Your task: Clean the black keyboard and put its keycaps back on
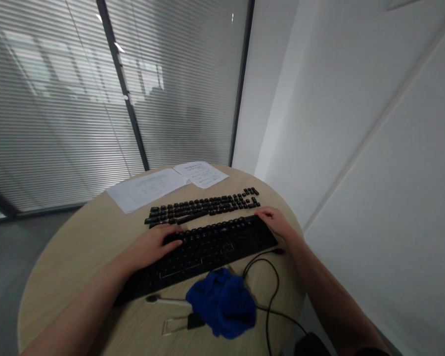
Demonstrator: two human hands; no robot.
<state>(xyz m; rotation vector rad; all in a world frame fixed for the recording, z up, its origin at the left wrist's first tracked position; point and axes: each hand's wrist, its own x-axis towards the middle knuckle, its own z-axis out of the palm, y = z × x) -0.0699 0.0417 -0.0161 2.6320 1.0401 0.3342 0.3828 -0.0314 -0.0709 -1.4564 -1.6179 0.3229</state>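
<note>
A black keyboard base (215,249) lies at a slant on the round table, with a row of keycaps along its far edge and bare switch positions over much of the rest. My left hand (155,243) rests on its left part, thumb and fingers apart. At the far right corner of the base is my right hand (272,220), its fingers together on the edge. Beyond the base, loose black keycaps (203,205) are laid out in rows. A crumpled blue cloth (224,302) sits on the near side.
Printed papers (144,188) lie at the table's (59,277) far side. A brush (168,300) and a wire tool (180,324) poke out beside the cloth. A black cable (276,287) loops at the right near edge. A wall stands close on the right.
</note>
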